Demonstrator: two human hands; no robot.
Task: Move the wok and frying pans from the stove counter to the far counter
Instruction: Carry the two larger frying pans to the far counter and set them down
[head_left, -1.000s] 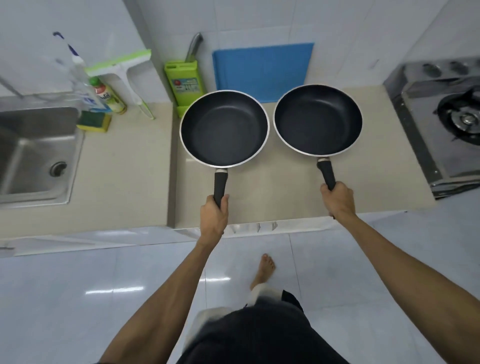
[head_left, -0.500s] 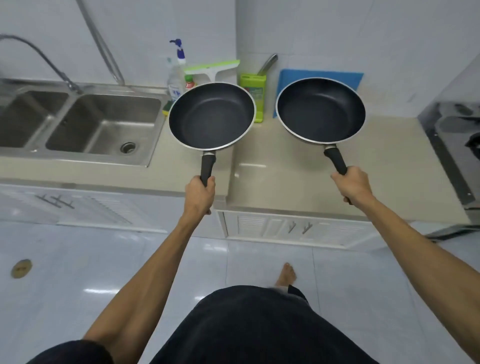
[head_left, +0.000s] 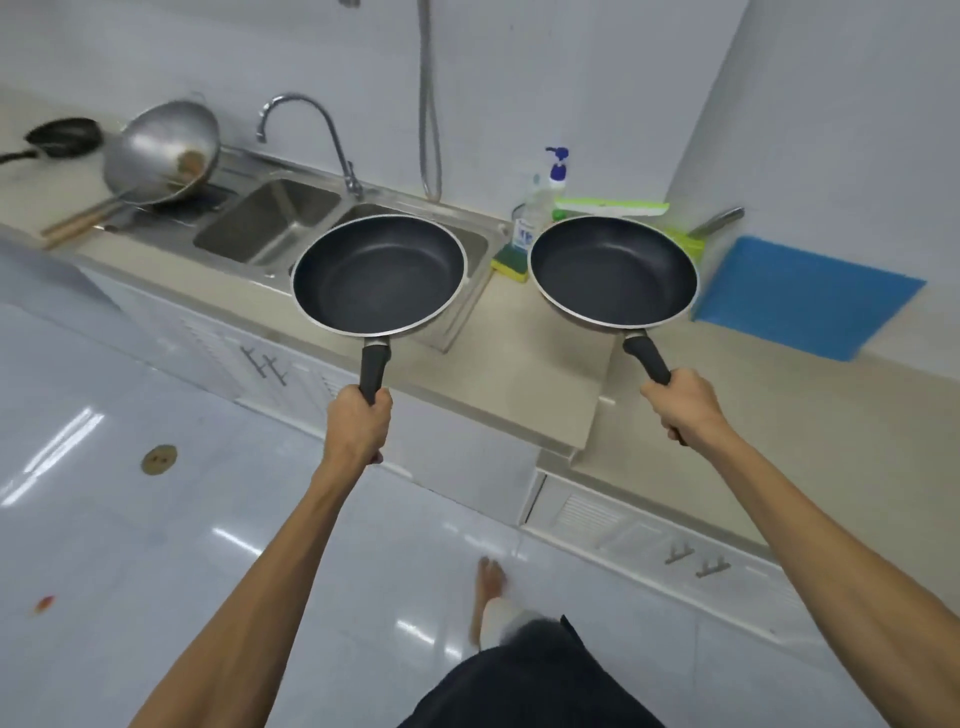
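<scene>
- At the far left, a small dark pan (head_left: 65, 137) lies on the far counter (head_left: 31, 192), blurred, its handle pointing left.
- Just right of it, a steel wok (head_left: 161, 150) stands tilted at the sink's left end, its wooden handle (head_left: 78, 223) reaching down-left over the counter.
- A double sink (head_left: 270, 223) with a curved tap (head_left: 306, 135) sits between the wok and the carried pans.
- The left hand (head_left: 358, 426) is wrapped tight round the black handle of the left frying pan (head_left: 379, 275), which is held level in the air over the sink's right basin.
- A soap bottle (head_left: 540, 202) and a yellow sponge (head_left: 506, 262) show between the two pans.
- The right hand (head_left: 683, 405) is closed firmly on the handle of the right frying pan (head_left: 613, 273), held level above the beige counter (head_left: 524, 353).
- A blue mat (head_left: 805, 296) leans against the wall at the right.
</scene>
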